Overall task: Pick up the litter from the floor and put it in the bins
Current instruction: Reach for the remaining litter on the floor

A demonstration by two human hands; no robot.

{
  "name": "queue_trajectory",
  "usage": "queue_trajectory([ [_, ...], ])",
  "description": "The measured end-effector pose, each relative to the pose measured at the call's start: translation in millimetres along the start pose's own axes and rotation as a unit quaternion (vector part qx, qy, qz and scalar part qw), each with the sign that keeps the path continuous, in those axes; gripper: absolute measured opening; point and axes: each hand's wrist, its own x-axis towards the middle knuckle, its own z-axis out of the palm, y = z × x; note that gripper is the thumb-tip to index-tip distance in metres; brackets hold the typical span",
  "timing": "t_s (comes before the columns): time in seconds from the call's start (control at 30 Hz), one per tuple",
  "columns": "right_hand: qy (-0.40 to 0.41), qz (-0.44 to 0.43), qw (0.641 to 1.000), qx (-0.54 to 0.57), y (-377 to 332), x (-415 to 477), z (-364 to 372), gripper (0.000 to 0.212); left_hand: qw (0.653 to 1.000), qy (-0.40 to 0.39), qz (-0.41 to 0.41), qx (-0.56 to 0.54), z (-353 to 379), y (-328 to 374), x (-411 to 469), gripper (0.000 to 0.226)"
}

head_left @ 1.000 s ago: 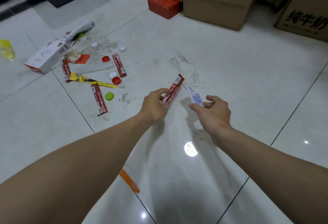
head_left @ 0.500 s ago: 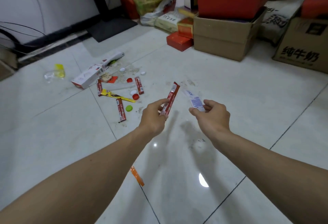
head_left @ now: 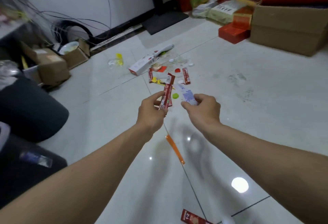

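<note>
We hold a long red wrapper (head_left: 166,92) in our left hand (head_left: 152,110), pinched between thumb and curled fingers, up above the floor. Our right hand (head_left: 204,110) pinches a flat white and blue wrapper (head_left: 186,95) just beside it. Far behind them, more litter lies on the shiny white tiles (head_left: 248,117): a red stick wrapper (head_left: 186,76), a yellow wrapper (head_left: 158,80), a round green cap (head_left: 175,96) and a long white box (head_left: 142,63). A thin orange strip (head_left: 174,149) lies near us. At the left is a blurry dark round shape (head_left: 30,110); we cannot tell if it is a bin. Far left, an open brown cardboard box (head_left: 76,56) holds a pale bowl (head_left: 68,47).
</note>
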Motion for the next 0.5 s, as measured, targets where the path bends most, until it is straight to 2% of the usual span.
queue_trajectory([
  [0.1,-0.007,-0.021,1.000,-0.004,-17.3,-4.4,18.5,0.011,1.000,0.024,-0.003,0.000,-31.9,-7.9,-6.6,0.054],
  [0.2,-0.012,-0.034,0.999,0.000,-37.9,-14.4,36.7,0.023,0.998,0.055,0.011,0.011,-72.2,-7.4,-7.7,0.056],
  [0.4,-0.045,-0.090,0.995,-0.017,-71.8,-35.8,77.1,0.016,0.992,0.123,0.027,0.020,-152.0,-16.8,-19.5,0.058],
  [0.43,-0.054,-0.099,0.993,-0.021,-76.1,-40.6,83.9,0.018,0.991,0.133,0.025,0.021,-164.4,-21.9,-24.1,0.058],
  [0.5,-0.064,-0.121,0.990,-0.039,-83.7,-50.6,98.8,0.035,0.988,0.149,0.017,0.018,-187.8,-34.6,-32.6,0.058],
])
